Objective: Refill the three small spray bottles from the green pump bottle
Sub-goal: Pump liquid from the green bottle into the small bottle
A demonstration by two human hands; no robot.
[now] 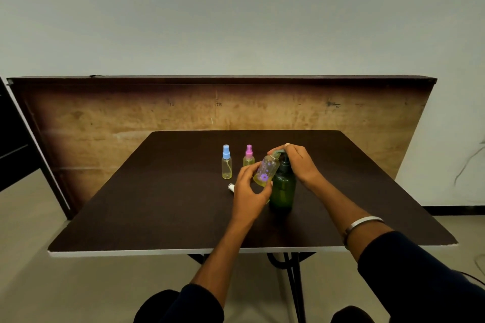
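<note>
The green pump bottle [283,190] stands upright near the middle of the dark table [157,204]. My right hand [296,161] lies curled over its pump head. My left hand [249,189] grips a small clear bottle with purple flower prints [267,170], uncapped and tilted with its mouth at the pump's nozzle; yellowish liquid sits in its lower part. To the left stand a blue-capped spray bottle [226,162] and a pink-capped spray bottle [248,156], both upright with yellow liquid. A small white cap [231,187] lies on the table by my left hand.
A wooden board [131,118] leans upright behind the table's far edge. The table's white front edge [183,251] runs just ahead of my forearms. Folding metal legs show beneath.
</note>
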